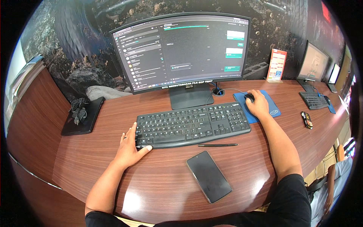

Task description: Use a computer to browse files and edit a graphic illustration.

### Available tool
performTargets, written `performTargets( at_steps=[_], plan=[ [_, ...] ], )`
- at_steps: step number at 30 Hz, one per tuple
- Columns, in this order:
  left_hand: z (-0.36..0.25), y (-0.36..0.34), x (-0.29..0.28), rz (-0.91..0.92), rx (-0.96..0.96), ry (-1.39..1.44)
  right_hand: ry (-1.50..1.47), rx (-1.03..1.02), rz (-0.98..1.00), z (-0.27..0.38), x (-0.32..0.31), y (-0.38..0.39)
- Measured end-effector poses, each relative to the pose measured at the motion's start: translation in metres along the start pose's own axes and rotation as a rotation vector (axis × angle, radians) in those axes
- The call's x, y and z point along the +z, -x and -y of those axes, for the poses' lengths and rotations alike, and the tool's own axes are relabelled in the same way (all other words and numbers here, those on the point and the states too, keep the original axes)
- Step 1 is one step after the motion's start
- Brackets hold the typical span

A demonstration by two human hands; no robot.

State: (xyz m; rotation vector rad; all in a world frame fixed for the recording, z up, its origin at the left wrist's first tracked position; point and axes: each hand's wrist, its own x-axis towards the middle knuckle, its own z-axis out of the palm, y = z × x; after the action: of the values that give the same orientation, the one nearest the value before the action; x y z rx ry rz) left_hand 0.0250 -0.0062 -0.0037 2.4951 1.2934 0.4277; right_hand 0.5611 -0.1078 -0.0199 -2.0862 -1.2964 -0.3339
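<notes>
Head view showed the right hand (258, 105) bent over a black mouse (249, 97), fingers closed round it, on a blue mouse pad (273, 103). The left hand (130, 149) was spread at the left end of a black keyboard (181, 126), thumb stretched along the near corner and fingers against the side edge; how firmly it pressed, I could not tell. That keyboard lay between the two hands, its right end right up against the pad.

Just in front of the keyboard lay a thin dark pen (218, 145), parallel to its near edge. Nearer the body, a phone (208, 176) with a dark screen lay slantwise on the brown wood-grain desk (159, 181). Behind the keyboard stood a curved monitor (196, 49), lit with a dark chat window, its black stand (191, 97) close to the keys.

Farther left, a coiled black cable (78, 113) sat on a flat black device (92, 118). To the right, a small dark box (306, 120) lay near a second keyboard (313, 100), with a second monitor (314, 62) behind. An orange and white card (277, 64) stood upright by the wall. Another person's arm (329, 187) showed at the lower right.
</notes>
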Motion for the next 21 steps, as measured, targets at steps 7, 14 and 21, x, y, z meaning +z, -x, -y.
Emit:
performTargets(
  at_steps=[7,14,21],
  plan=[
    [0.0003,0.0007,0.0002,-0.004,-0.004,-0.001,0.000,0.010,0.007,0.0035,-0.0023,0.0009],
    [0.0010,0.0001,0.0004,-0.008,0.009,0.003,0.001,0.015,0.013,0.0008,-0.0005,-0.0004],
    [-0.0009,0.0005,-0.0009,0.000,0.002,0.011,0.005,0.008,0.021,0.0022,-0.0015,0.0000]
  ],
)
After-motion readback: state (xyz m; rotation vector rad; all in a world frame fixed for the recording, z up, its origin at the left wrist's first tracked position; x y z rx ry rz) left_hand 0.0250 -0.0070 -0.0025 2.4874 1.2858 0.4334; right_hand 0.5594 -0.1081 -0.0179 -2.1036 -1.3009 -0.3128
